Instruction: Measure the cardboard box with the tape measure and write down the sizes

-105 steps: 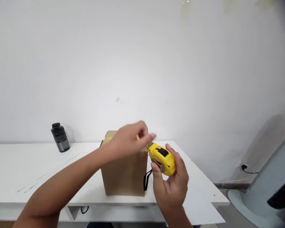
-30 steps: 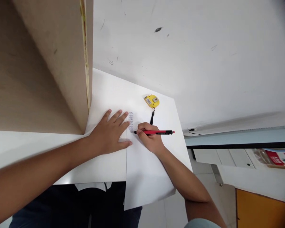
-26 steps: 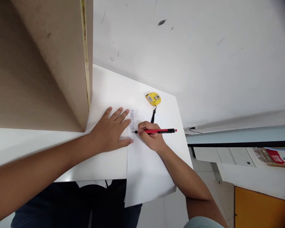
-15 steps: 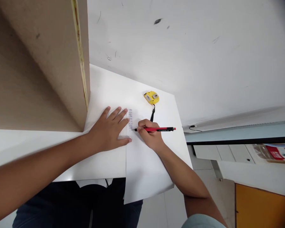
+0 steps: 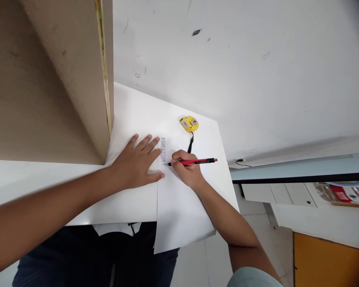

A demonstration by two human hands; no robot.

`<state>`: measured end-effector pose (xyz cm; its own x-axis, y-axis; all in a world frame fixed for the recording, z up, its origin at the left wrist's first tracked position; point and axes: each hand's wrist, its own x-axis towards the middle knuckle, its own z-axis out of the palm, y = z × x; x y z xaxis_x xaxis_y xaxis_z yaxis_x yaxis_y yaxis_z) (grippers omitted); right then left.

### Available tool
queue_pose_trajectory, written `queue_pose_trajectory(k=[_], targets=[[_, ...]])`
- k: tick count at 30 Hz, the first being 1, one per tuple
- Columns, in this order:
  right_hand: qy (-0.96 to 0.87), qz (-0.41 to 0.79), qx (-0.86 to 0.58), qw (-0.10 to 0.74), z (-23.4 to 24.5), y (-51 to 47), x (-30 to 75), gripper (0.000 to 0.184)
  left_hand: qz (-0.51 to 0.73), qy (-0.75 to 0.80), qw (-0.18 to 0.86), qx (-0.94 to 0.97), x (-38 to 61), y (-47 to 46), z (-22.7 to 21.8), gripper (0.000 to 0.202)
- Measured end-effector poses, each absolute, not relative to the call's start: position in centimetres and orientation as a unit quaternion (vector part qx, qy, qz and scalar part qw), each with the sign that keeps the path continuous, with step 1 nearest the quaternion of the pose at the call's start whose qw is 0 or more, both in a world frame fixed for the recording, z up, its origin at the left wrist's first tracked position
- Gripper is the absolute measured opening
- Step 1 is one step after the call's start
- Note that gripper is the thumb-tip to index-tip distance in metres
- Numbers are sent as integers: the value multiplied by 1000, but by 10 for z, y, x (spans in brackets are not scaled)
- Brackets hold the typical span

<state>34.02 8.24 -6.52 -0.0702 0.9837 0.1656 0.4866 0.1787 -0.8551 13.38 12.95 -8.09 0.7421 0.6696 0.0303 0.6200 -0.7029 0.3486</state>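
Observation:
A white sheet of paper [image 5: 184, 215] lies on the white table, its lower end hanging over the front edge. Down its upper left side runs a column of small handwritten figures [image 5: 163, 149]. My left hand [image 5: 137, 163] rests flat with spread fingers, partly on the table and with its fingertips on the paper's left margin. In my right hand [image 5: 187, 169] is a red and black pen [image 5: 197, 162], its tip at the bottom of the column. Beyond that hand sits a yellow tape measure [image 5: 189, 124] with a black wrist strap [image 5: 190, 145], partly hidden by the hand.
A tall brown board panel [image 5: 56, 79] stands at the left of the table [image 5: 131, 207]. Behind rises a white wall [image 5: 242, 71] with dark scuffs. To the right are a light blue ledge [image 5: 287, 169], a cable [image 5: 242, 162] and an orange panel [image 5: 326, 259].
The pen tip has shifted very slightly at the column's lowest line, where the writing looks a little longer. The whole view has moved slightly; my left hand stays flat in place.

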Motion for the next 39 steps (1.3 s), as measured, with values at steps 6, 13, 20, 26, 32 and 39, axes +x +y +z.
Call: queue_pose_trajectory(k=[6,13,20,26,32,39], targets=[[-646,308,-572,400,-66,81,341,11,91,351,162,918,134,128,-81,74],[-655,329,-556,391,-67,82,342,11,85,350,154,920,135,127,-83,74],[-642,301,-574,410,-67,80,341,12,87,349,150,921,134,127,-84,75],[-649,321,-562,400,-67,81,341,11,81,348,150,922,134,127,-82,75],[-652,330,-550,404,-67,82,343,12,85,348,155,921,134,127,-82,75],[-627,318,-566,431,-72,79,344,12,88,344,152,922,133,127,-82,75]])
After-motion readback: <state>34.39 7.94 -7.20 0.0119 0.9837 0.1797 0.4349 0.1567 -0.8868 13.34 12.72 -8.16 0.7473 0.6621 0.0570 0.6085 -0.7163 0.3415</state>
